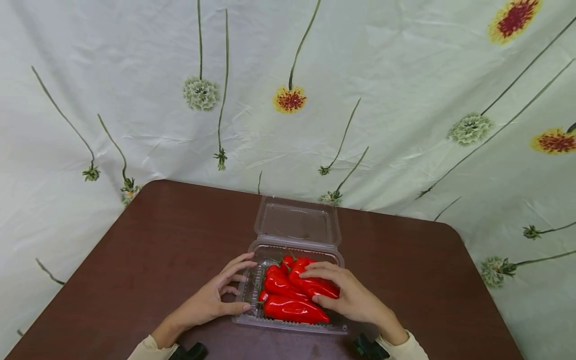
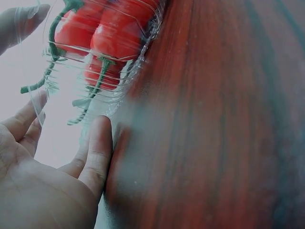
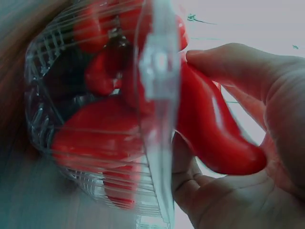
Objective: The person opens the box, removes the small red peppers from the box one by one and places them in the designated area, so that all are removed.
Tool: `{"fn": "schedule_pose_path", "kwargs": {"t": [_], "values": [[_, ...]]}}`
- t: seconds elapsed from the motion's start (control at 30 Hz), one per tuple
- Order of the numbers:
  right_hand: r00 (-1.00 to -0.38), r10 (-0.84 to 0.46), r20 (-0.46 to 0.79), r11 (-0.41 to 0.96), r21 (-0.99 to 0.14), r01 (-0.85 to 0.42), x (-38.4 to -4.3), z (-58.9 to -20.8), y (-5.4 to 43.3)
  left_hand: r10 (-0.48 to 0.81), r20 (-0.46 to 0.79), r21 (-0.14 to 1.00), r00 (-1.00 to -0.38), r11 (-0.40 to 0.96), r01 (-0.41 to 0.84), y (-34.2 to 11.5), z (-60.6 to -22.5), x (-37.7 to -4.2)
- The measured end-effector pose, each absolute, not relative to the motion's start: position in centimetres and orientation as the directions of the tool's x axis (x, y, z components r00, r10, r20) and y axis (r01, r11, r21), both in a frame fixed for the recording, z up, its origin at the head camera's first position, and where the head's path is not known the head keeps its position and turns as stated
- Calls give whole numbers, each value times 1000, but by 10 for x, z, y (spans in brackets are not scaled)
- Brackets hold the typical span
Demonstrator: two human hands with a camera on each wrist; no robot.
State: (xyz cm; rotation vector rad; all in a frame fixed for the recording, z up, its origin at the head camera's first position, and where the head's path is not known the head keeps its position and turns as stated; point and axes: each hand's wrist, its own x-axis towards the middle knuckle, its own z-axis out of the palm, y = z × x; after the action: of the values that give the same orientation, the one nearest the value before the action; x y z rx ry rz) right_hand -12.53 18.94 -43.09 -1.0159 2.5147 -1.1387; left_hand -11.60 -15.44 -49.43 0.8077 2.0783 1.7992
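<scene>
the red peppers (image 1: 294, 309) lie in a heap inside the clear plastic box (image 1: 288, 328), which stands on the brown table (image 1: 180, 240) with its lid (image 1: 297, 220) turned back on the far side. the right hand (image 1: 353, 296) grasps the upper pepper (image 1: 315, 286), on the right of the heap, between thumb and fingers. the left hand (image 1: 204, 300) is spread along the left side of the box, the thumb at the near left corner; it seems to steady rather than to grip, though how firmly it presses i cannot tell. in my judgement the main danger is slipping: the skin of the pepper looks smooth and shiny, so a weak pinch could let it fall. a pull on it could also disturb the heap, because the peppers lean on each other, and one might roll toward the left end, where there is more room. the box looks thin, therefore a strong push from the left hand could bend its wall or slide it to the right. also the green stems (image 2: 97, 88) may catch on neighbours.
</scene>
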Motion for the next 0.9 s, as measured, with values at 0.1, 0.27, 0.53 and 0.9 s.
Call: {"fn": "schedule_pose_path", "kwargs": {"t": [0.1,0.27,0.53,0.9], "values": [[-745,-662,86,472,-724,-503,-125,-431,190,569,144,971,-810,75,226,-154,-495,-116],[-742,-664,87,469,-725,-504,-126,-431,191,566,150,971,-811,71,229,-155,-495,-117],[-731,-668,140,424,-735,-529,-130,-433,193,565,155,970,-810,69,233,-155,-494,-117],[-750,-626,215,397,-739,-544,-130,-433,199,573,154,970,-805,68,235,-154,-495,-116]]}}
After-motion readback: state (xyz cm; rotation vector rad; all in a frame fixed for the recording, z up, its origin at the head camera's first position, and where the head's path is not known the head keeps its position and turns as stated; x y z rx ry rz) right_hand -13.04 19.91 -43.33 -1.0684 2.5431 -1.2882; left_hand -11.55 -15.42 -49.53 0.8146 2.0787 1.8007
